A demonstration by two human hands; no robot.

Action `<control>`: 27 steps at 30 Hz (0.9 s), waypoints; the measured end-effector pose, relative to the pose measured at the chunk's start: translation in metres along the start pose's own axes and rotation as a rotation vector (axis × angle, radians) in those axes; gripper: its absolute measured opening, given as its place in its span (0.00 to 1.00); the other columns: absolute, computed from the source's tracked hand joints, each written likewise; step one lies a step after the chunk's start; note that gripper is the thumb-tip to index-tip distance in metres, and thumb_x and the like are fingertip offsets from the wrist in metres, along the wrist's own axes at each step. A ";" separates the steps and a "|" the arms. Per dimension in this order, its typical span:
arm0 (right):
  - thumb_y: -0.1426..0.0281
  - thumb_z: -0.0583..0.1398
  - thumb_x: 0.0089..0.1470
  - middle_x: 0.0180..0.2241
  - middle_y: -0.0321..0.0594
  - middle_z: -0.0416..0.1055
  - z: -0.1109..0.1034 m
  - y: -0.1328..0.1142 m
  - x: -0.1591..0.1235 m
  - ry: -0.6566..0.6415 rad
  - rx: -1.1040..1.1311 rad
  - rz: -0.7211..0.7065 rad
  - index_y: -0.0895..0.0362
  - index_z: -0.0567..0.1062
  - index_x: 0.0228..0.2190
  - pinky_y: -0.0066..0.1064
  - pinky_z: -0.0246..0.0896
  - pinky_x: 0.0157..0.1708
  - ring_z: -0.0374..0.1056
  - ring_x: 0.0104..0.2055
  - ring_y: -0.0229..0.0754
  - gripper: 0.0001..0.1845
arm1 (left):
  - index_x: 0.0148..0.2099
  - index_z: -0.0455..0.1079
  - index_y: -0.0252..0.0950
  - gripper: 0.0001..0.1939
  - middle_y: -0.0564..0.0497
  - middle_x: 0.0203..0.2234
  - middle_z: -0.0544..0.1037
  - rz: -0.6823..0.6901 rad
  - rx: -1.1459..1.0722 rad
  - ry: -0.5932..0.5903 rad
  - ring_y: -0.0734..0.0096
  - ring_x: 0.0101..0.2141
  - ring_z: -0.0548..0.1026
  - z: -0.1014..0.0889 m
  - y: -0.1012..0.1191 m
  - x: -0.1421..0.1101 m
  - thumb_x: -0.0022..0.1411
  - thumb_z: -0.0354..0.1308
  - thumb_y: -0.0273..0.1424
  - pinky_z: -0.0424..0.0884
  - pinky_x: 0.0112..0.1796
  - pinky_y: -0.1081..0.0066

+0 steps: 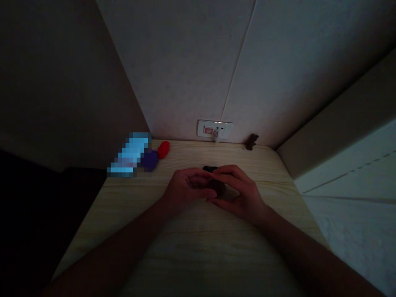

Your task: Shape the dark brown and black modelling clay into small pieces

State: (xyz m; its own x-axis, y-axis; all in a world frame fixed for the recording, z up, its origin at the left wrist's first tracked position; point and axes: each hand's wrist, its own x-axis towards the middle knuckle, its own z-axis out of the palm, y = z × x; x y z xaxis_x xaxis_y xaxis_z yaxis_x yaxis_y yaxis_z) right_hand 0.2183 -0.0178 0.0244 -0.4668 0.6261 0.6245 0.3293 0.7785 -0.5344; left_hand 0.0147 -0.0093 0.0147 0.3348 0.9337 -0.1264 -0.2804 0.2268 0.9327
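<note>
My left hand (188, 189) and my right hand (239, 192) meet over the middle of the wooden tabletop (198, 247). Between them is a dark brown rounded lump (220, 187), with the fingers of both hands curled around it. Dim light and the fingers hide its full shape, so its material is unclear. Just behind the fingertips a small black object (210, 168) shows in part; whether it touches the hands or the lump I cannot tell.
At the back left lie a red oval lump (163, 149), a purple lump (150, 160) and a bright, pixelated flat thing (130, 156). A small dark brown piece with a jagged edge (251, 141) stands at the back right. A wall socket (215, 129) sits behind the tabletop.
</note>
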 end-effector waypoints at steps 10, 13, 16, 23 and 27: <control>0.59 0.75 0.48 0.47 0.47 0.74 0.007 -0.003 -0.001 0.161 0.045 0.081 0.50 0.74 0.47 0.47 0.73 0.48 0.73 0.50 0.52 0.27 | 0.40 0.84 0.33 0.20 0.47 0.29 0.85 -0.028 -0.072 -0.158 0.66 0.29 0.80 0.007 -0.008 -0.003 0.47 0.77 0.40 0.71 0.32 0.71; 0.58 0.76 0.45 0.47 0.47 0.74 0.010 -0.004 -0.002 0.169 0.092 0.121 0.50 0.73 0.44 0.47 0.73 0.48 0.73 0.49 0.52 0.27 | 0.38 0.84 0.31 0.21 0.48 0.26 0.82 -0.041 -0.057 -0.187 0.70 0.27 0.77 0.007 -0.008 -0.004 0.48 0.77 0.43 0.68 0.30 0.72; 0.59 0.77 0.44 0.47 0.46 0.74 0.012 -0.006 -0.003 0.164 0.172 0.168 0.50 0.73 0.42 0.46 0.72 0.48 0.73 0.49 0.51 0.27 | 0.37 0.84 0.31 0.22 0.48 0.25 0.81 -0.080 -0.127 -0.211 0.73 0.24 0.75 0.007 -0.008 -0.004 0.46 0.78 0.43 0.65 0.28 0.74; 0.60 0.77 0.44 0.48 0.46 0.75 0.012 -0.012 -0.003 0.135 0.244 0.199 0.50 0.75 0.45 0.45 0.72 0.49 0.73 0.50 0.50 0.29 | 0.39 0.83 0.32 0.20 0.45 0.30 0.84 -0.094 -0.194 -0.205 0.67 0.30 0.79 0.005 -0.009 -0.004 0.46 0.79 0.38 0.71 0.33 0.71; 0.61 0.75 0.47 0.54 0.48 0.72 0.007 -0.011 0.000 -0.014 0.168 0.114 0.49 0.74 0.54 0.47 0.71 0.54 0.71 0.56 0.53 0.33 | 0.39 0.83 0.33 0.16 0.46 0.31 0.85 -0.072 -0.133 -0.255 0.66 0.31 0.80 0.002 -0.011 -0.002 0.48 0.77 0.34 0.72 0.35 0.70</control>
State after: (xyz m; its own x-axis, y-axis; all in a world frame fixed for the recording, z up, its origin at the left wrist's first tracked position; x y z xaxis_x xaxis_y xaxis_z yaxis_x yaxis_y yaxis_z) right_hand 0.2088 -0.0265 0.0264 -0.4463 0.7079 0.5474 0.2397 0.6839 -0.6890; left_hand 0.0191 -0.0143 0.0059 0.5687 0.8181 -0.0858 -0.3573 0.3396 0.8701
